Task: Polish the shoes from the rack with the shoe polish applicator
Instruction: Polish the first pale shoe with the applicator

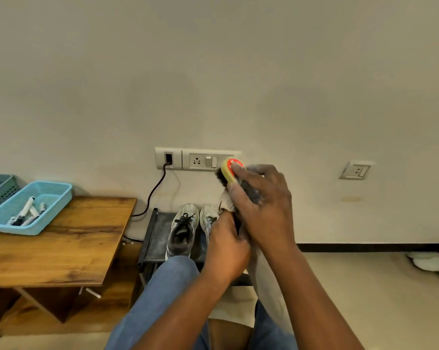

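My right hand [261, 205] grips the shoe polish applicator [229, 170], a yellow and red block with a dark sponge underneath, and presses it against the toe of a light grey shoe [226, 202]. My left hand [227, 248] holds that shoe from below, fingers curled round it; most of the shoe is hidden by both hands. On the dark shoe rack [160, 231] stand a grey sneaker with black laces [183, 228] and a second pale sneaker [208, 218], partly behind my left hand.
A wooden table [61, 246] stands at left with a light blue basket [28, 208] holding markers. A wall socket panel [197, 159] with a black cable sits behind the rack. My knees in blue jeans [167, 286] fill the foreground. Pale slippers [430, 263] lie at far right.
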